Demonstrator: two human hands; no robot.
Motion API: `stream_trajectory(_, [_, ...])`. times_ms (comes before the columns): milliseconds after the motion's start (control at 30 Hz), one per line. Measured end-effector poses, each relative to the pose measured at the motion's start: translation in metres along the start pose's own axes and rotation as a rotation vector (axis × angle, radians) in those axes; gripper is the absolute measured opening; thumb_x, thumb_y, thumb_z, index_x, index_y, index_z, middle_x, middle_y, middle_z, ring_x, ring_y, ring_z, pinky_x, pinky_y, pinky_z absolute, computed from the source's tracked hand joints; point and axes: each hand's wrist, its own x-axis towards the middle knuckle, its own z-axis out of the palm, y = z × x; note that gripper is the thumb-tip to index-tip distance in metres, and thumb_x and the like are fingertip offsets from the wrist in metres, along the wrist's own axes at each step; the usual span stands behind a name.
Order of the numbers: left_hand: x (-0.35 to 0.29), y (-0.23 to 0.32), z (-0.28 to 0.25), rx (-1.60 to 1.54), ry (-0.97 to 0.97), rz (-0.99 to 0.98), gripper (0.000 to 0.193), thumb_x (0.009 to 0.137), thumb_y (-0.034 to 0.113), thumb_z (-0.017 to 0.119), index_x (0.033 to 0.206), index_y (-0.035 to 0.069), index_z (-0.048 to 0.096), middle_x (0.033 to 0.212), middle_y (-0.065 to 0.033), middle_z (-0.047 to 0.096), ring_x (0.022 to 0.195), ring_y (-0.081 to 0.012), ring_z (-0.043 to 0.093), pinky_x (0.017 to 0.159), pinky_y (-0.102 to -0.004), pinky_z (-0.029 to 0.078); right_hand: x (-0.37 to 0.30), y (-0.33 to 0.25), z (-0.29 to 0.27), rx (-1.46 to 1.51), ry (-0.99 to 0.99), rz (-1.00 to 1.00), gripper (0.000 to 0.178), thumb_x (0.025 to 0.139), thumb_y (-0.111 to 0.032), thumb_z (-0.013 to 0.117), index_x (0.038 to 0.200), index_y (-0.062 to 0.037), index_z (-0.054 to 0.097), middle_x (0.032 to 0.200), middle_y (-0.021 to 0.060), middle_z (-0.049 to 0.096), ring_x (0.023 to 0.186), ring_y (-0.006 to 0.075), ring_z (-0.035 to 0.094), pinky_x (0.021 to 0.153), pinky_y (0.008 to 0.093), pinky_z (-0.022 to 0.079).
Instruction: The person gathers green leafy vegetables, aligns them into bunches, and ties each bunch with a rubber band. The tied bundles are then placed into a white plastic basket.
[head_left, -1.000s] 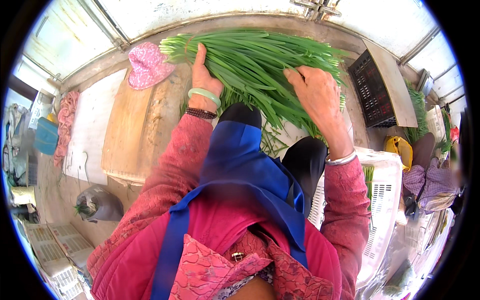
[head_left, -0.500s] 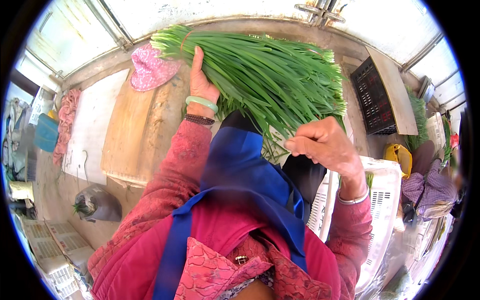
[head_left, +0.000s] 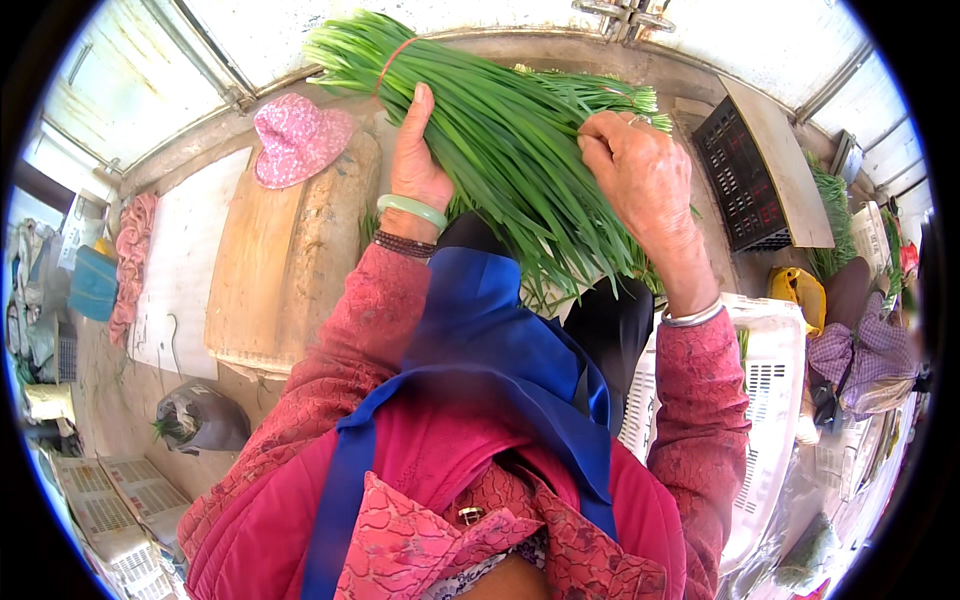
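Note:
A big bunch of garlic chives (head_left: pixel 500 140) is held up over my lap, a red band round it near the pale stem ends at the upper left. My left hand (head_left: pixel 420 160) grips it from below, thumb up along the leaves just beneath the band. At the leafy right side my right hand (head_left: pixel 640 165) is closed, its bent fingers pinched at the leaves; the fingertips are partly hidden. More chives (head_left: pixel 600 95) lie behind the bunch. A blue apron (head_left: pixel 460 320) covers my lap.
To the left stand a wooden block (head_left: pixel 265 260) and a pink hat (head_left: pixel 300 140) on it. White crates (head_left: pixel 765 400) are by my right side, a black crate (head_left: pixel 735 180) beyond. A grey bag (head_left: pixel 205 415) sits at lower left. Another person's checked sleeve (head_left: pixel 870 345) shows at the far right.
The bunch has been lifted away from the other chives, its stem end rising. My right hand has moved up and away from me onto the leaves; my left hand keeps its grip.

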Motion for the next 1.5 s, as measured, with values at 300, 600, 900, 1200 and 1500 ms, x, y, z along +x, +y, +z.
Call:
stream_trajectory(300, [-0.001, 0.016, -0.012, 0.021, -0.023, 0.039, 0.042, 0.090, 0.033, 0.067, 0.121, 0.006, 0.056, 0.115, -0.0063, 0.063, 0.104, -0.0208, 0.061, 0.091, -0.0370, 0.051, -0.034, 0.007, -0.050, 0.765, -0.445, 0.452, 0.011, 0.084, -0.011, 0.063, 0.088, -0.0035, 0.069, 0.065, 0.0106, 0.063, 0.054, 0.0140, 0.057, 0.054, 0.0286, 0.046])
stream_trajectory(600, [-0.005, 0.006, -0.001, 0.048, -0.113, 0.004, 0.038, 0.093, 0.026, 0.063, 0.123, 0.004, 0.055, 0.118, -0.0060, 0.063, 0.106, -0.0190, 0.061, 0.092, -0.0349, 0.051, -0.007, 0.010, -0.029, -0.070, -0.290, -0.218, 0.020, 0.080, -0.006, 0.053, 0.094, -0.0093, 0.067, 0.070, 0.0179, 0.064, 0.068, 0.0354, 0.066, 0.060, 0.0459, 0.052])
stream_trajectory(900, [0.000, 0.013, 0.052, 0.457, -0.185, 0.440, 0.055, 0.084, 0.012, 0.071, 0.132, 0.006, 0.046, 0.117, -0.0073, 0.058, 0.101, -0.0155, 0.059, 0.087, -0.0316, 0.052, -0.031, -0.005, -0.073, 0.000, -0.406, 0.208, 0.054, 0.080, -0.029, 0.068, 0.126, -0.0025, 0.053, 0.091, 0.0205, 0.068, 0.084, 0.0387, 0.067, 0.078, 0.0475, 0.052])
stream_trajectory(1200, [-0.008, -0.071, 0.079, 0.736, -0.129, 0.729, 0.077, 0.074, 0.021, 0.080, 0.133, -0.001, 0.036, 0.119, -0.0153, 0.057, 0.110, -0.0242, 0.058, 0.094, -0.0395, 0.048, 0.062, -0.049, -0.026, 0.166, 0.053, 0.077, 0.102, 0.066, -0.042, 0.082, 0.141, 0.0045, 0.031, 0.119, 0.0251, 0.061, 0.112, 0.0367, 0.060, 0.095, 0.0401, 0.048])
stream_trajectory(1500, [-0.027, -0.046, -0.023, 0.459, -0.431, -0.565, 0.073, 0.093, 0.061, 0.043, 0.136, 0.002, 0.042, 0.130, -0.0187, 0.053, 0.118, -0.0317, 0.055, 0.098, -0.0422, 0.046, 0.037, -0.006, -0.026, 0.229, -0.190, 0.084, 0.096, 0.061, -0.022, 0.085, 0.142, -0.0057, 0.036, 0.118, 0.0176, 0.063, 0.116, 0.0333, 0.057, 0.102, 0.0450, 0.044])
